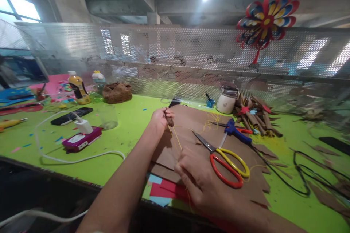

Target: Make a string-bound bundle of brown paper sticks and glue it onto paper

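Note:
My left hand [161,117] is closed around a small brown paper roll [170,119], held out over the sheet of brown paper [191,123] on the green table [131,123]. A thin yellow thread [177,139] runs taut from the roll down to my right hand [201,180], whose fingers are pinched on it close to me. Red-and-yellow-handled scissors [224,160] lie open on the brown paper just right of my right hand. Red and blue paper sheets [164,189] stick out from under the brown paper at the table's near edge.
A blue glue gun [236,131] with a black cord [298,174] lies behind the scissors. A pile of brown paper rolls [257,114] and a white pot [226,102] stand at the back. On the left are a magenta device with white charger [82,136], a phone [71,115], a clear cup [108,116], a yellow bottle [78,88]. A paper pinwheel [266,16] hangs on the mesh fence.

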Demonstrator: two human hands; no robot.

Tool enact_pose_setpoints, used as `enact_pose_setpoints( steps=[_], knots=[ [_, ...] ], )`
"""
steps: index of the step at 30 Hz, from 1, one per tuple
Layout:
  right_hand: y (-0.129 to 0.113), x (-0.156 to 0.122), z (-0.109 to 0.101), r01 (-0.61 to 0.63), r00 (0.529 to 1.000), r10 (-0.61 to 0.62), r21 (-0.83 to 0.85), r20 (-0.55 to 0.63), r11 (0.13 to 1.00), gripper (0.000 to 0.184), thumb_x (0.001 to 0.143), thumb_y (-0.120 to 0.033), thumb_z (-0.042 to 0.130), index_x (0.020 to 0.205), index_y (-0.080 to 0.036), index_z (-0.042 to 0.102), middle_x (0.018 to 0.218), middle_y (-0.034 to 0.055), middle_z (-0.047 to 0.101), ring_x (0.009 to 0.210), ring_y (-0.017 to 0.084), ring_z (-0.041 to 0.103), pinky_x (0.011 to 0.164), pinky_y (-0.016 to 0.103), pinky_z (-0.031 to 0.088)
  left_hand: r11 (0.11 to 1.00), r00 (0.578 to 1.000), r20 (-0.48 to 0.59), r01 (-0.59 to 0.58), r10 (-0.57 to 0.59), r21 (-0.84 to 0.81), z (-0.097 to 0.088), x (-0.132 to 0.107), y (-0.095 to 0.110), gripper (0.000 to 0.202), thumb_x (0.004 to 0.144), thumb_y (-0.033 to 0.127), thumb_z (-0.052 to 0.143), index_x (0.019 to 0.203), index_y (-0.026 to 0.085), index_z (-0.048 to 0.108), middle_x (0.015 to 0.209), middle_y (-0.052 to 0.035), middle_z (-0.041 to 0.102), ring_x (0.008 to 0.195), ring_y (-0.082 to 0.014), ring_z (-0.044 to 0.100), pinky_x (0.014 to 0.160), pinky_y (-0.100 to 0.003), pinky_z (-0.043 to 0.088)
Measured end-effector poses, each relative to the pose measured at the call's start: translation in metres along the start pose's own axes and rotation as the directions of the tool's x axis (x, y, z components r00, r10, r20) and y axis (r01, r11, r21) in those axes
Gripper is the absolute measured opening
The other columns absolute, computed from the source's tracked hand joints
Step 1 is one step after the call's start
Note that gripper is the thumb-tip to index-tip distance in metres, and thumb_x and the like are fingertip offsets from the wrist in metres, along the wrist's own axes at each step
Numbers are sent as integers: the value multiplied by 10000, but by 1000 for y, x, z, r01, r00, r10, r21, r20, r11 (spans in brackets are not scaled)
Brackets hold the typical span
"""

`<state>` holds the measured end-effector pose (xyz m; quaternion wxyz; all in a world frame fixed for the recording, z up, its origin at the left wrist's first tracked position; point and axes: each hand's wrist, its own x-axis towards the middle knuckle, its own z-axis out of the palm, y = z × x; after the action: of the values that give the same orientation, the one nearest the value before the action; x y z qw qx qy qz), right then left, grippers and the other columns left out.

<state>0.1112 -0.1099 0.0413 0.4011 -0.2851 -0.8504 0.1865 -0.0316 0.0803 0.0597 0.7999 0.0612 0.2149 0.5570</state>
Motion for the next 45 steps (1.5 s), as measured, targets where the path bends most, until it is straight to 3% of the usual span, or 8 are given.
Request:
enact_pose_setpoints(
  steps=[8, 15, 20, 25, 28, 35, 39, 45],
  knots=[
    [-10, -1, -7, 73, 995, -67, -84, 74, 994, 165, 872, -94, 375, 738, -189, 398, 752, 53, 514, 723, 155, 449, 645, 269, 398, 997, 999, -36, -1, -1, -73, -7, 11, 6, 261, 891, 52, 289, 700, 157, 434, 487, 62, 333, 329, -41, 306, 296, -131, 265],
    [-11, -6, 3, 204, 978, -199, -109, 58, 973, 192, 863, -100, 381, 703, -207, 382, 678, 40, 487, 647, 156, 434, 578, 285, 366, 990, 992, -105, -75, 63, -117, -15, 21, 15, 344, 876, 332, 530, 1169, 151, 527, 1144, -88, 562, 956, -193, 580, 795, -394, 508],
    [-23, -4, 2, 378, 922, -360, -126, 143, 917, 221, 871, -132, 400, 665, -209, 414, 585, 15, 452, 580, 149, 410, 505, 283, 323, 987, 990, -101, -111, 100, -115, -22, 20, 31, 344, 875, 334, 531, 1167, 151, 527, 1138, -85, 564, 949, -190, 582, 789, -390, 510],
    [-26, -3, -15, 141, 958, -152, 62, 242, 988, 236, 834, -161, 512, 606, -187, 457, 789, 53, 602, 724, 128, 543, 626, 246, 430, 998, 999, -3, -33, 33, -53, -16, 13, 24, 216, 920, 111, 356, 791, 112, 529, 559, 27, 438, 401, -41, 392, 362, -135, 350],
    [1, -2, -33, -40, 986, 32, 47, 165, 998, 266, 862, -188, 488, 596, -183, 499, 902, 55, 647, 811, 141, 596, 712, 270, 458, 1000, 998, 70, 1, 0, -4, -10, 6, 20, 260, 915, 105, 330, 705, 129, 481, 480, 59, 318, 342, -34, 320, 305, -111, 277],
    [85, 1, -75, -339, 890, 100, -499, -445, 798, 178, 785, -248, 570, 885, -142, 672, 1037, 153, 644, 1029, 287, 546, 930, 490, 375, 998, 988, 151, 4, -13, 60, -3, -3, 17, 257, 932, 183, 342, 757, 132, 523, 501, 41, 361, 365, -40, 355, 324, -105, 291],
    [72, 9, -59, -345, 919, 287, -200, -268, 917, 191, 817, -242, 523, 837, -150, 690, 864, 88, 688, 788, 192, 623, 687, 312, 485, 994, 981, 178, 56, -72, 93, -1, -3, 11, 224, 924, 189, 391, 800, 121, 565, 510, 45, 350, 374, -33, 342, 345, -99, 284],
    [99, 47, -63, -375, 910, 358, -46, -209, 926, 311, 729, -205, 594, 1023, -135, 668, 986, 92, 674, 815, 200, 626, 749, 366, 495, 889, 868, 390, 115, -307, 443, 3, -8, -17, 274, 945, 217, 336, 920, 115, 590, 522, 48, 342, 382, -36, 365, 341, -84, 233]
  ],
)
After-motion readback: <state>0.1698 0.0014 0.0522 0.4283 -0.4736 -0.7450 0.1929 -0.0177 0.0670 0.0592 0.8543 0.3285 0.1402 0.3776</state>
